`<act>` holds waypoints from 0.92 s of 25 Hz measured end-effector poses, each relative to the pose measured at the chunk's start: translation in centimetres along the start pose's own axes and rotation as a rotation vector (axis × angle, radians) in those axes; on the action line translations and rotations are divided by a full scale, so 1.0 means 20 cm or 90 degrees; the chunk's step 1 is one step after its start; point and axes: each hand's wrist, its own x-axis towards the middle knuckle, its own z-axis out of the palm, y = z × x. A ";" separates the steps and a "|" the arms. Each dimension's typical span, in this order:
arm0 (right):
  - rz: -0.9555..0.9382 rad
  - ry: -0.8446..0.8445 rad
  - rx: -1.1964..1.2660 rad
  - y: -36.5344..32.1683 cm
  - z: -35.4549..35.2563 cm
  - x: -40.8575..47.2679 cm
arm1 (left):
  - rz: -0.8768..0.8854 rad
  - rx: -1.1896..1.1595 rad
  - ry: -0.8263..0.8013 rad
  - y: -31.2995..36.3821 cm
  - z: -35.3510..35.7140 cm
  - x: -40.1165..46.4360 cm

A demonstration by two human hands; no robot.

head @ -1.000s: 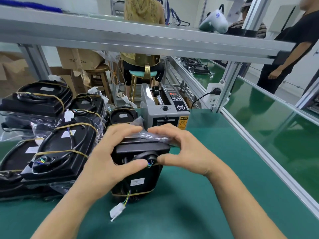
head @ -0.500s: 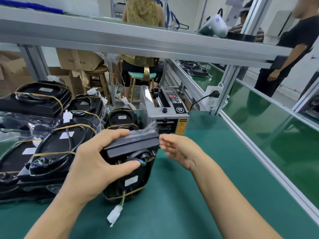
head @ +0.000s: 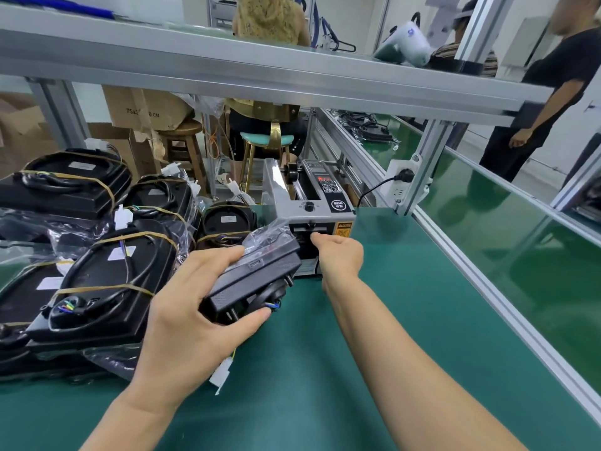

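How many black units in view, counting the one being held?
6. The held unit in the left hand; five piled beside it: back-left unit, back-middle unit, round unit, front unit, far-left unit. Others may be hidden underneath.

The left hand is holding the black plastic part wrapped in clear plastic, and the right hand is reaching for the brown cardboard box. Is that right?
Not quite. The left hand does hold the black plastic part wrapped in clear plastic, but the right hand is reaching for the front slot of the grey metal tape machine, not a brown cardboard box. The head view shows it.
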 end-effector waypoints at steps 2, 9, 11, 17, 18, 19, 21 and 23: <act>0.031 0.017 0.022 -0.01 0.03 0.01 | 0.004 0.008 -0.003 0.01 0.01 -0.01; 0.052 -0.206 0.160 -0.13 -0.14 -0.22 | 0.002 0.045 0.018 0.04 0.05 -0.03; -0.048 -0.379 0.135 -0.16 -0.23 -0.39 | -0.001 0.048 0.030 0.04 0.07 -0.02; -0.155 -0.449 0.061 -0.11 -0.25 -0.53 | -0.007 0.045 0.052 0.05 0.09 -0.03; -0.157 -0.443 0.059 -0.10 -0.24 -0.52 | -0.006 0.044 0.054 0.05 0.09 -0.03; -0.162 -0.436 0.058 -0.10 -0.24 -0.52 | -0.003 0.045 0.054 0.05 0.09 -0.03; -0.174 -0.423 0.055 -0.09 -0.23 -0.52 | -0.001 0.049 0.052 0.05 0.10 -0.03; -0.181 -0.408 0.050 -0.09 -0.22 -0.53 | -0.002 0.051 0.052 0.04 0.10 -0.03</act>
